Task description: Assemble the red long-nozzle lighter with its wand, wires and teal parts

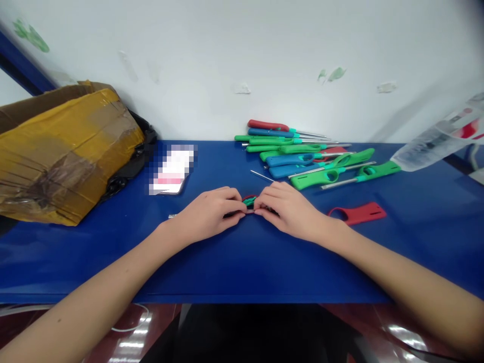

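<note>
My left hand [214, 213] and my right hand [289, 209] meet over the blue table, fingers closed in a pinch from both sides on a partly assembled lighter [250, 201]. Between the fingertips show its red casing rim and a green trigger; the rest is covered by my hands. A thin metal rod [261, 175] sticks out just behind my right fingers. To the right of my right wrist lies a loose red lighter casing half [365, 213] with a round opening. A small pale piece [172, 216] peeks out beside my left wrist.
Several long-nosed lighters [298, 148] in green, blue and red lie piled toward the white wall. A taped cardboard box [71, 156] on black plastic stands at the left. A phone [173, 169] lies behind my left hand. A clear plastic bag [427, 143] is at the right.
</note>
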The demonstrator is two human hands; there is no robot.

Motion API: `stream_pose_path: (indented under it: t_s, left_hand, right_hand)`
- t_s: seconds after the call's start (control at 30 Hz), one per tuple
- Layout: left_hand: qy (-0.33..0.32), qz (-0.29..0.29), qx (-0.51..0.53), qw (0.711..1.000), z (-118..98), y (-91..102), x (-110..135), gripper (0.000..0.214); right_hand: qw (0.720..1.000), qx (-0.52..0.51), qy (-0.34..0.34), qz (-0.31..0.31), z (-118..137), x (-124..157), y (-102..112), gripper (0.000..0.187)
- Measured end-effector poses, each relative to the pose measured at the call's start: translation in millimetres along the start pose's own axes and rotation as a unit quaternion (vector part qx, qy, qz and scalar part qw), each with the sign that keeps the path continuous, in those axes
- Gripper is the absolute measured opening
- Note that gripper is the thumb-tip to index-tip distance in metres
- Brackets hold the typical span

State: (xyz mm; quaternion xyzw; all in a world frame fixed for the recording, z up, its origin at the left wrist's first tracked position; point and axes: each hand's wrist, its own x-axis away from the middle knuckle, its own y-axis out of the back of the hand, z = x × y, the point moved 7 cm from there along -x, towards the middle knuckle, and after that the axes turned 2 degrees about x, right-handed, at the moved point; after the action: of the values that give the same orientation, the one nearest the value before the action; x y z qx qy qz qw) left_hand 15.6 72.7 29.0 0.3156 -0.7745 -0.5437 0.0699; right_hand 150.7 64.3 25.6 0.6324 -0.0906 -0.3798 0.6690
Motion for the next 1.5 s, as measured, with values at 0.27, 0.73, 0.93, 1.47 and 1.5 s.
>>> stream_pose_path:
  t_s: [0.27, 0.73, 0.93, 1.47, 1.5]
  left_hand:
    - [-0.032, -0.028, -0.038, 0.998, -5.2, -0.2, 0.6, 0.020]
    - [-0.048, 0.008, -0.050, 0.998, -9.7, 0.2, 2.7, 0.025]
    - [-0.038, -0.013, -0.051, 0.998, -5.2, -3.1, 2.8, 0.023]
    - [-0.055, -0.019, -0.107, 0.993, -6.5, -3.2, 1.8, 0.025]
    - [-0.062, -0.018, -0.119, 0.991, -7.9, -2.5, 2.0, 0.025]
  right_hand:
    - [0.999, 0.036, 0.008, -0.006, 4.6, 2.0, 1.1, 0.019]
    - [0.996, -0.020, 0.090, -0.016, 2.6, 9.7, 15.2, 0.017]
    - [0.997, -0.026, 0.061, -0.028, -1.3, 10.0, 14.8, 0.017]
    - [0.992, 0.053, 0.109, -0.026, 6.3, 11.9, 11.3, 0.021]
    - [0.991, 0.063, 0.111, -0.026, 7.1, 11.8, 11.2, 0.022]
